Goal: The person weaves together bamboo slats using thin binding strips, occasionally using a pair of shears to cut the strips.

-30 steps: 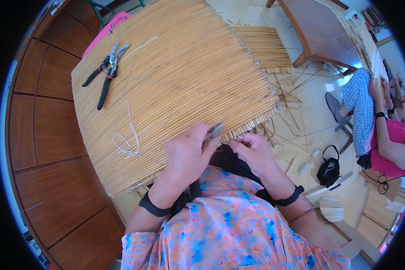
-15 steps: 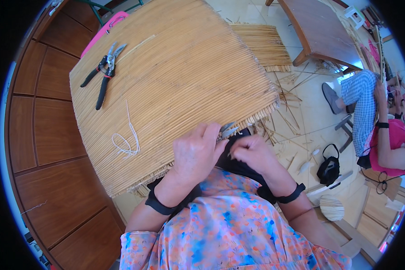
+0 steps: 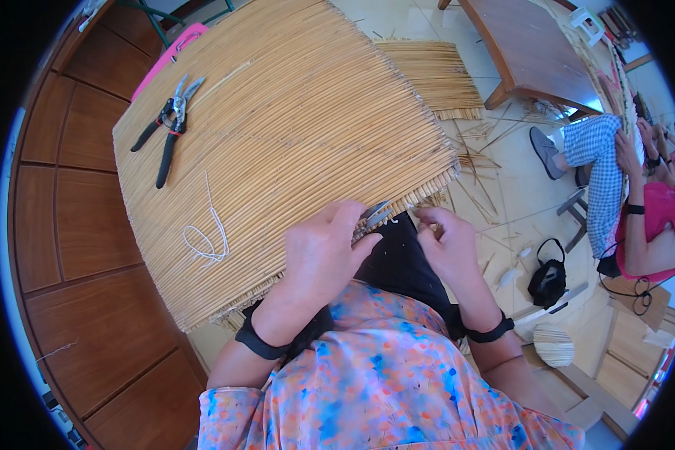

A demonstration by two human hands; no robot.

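A large mat of straw-coloured reed stalks (image 3: 277, 127) lies before me, its near edge trimmed into short stub ends. My left hand (image 3: 321, 247) is closed at that edge, around a small pair of scissors (image 3: 376, 216); two metal blades stick out past the fingers, slightly apart, and the handles are hidden. Just right of the blades, my right hand (image 3: 450, 244) has its fingers curled in by the mat's edge; anything in their pinch is too small to make out. Black-handled pruning shears (image 3: 171, 129) lie open on the mat, above a loop of white string (image 3: 219, 232).
Wooden cabinet panels (image 3: 90, 217) run along the left. On the floor to the right are a smaller reed mat (image 3: 435, 75), scattered stalks (image 3: 476, 169) and a black bag (image 3: 547, 281). A brown wooden table (image 3: 532, 52) stands beyond. Another person in checked trousers (image 3: 596, 157) sits at right.
My right hand has moved up and to the right, from over my lap to beside the mat's edge. My left hand keeps its place with the scissors. The mat appears shifted slightly left.
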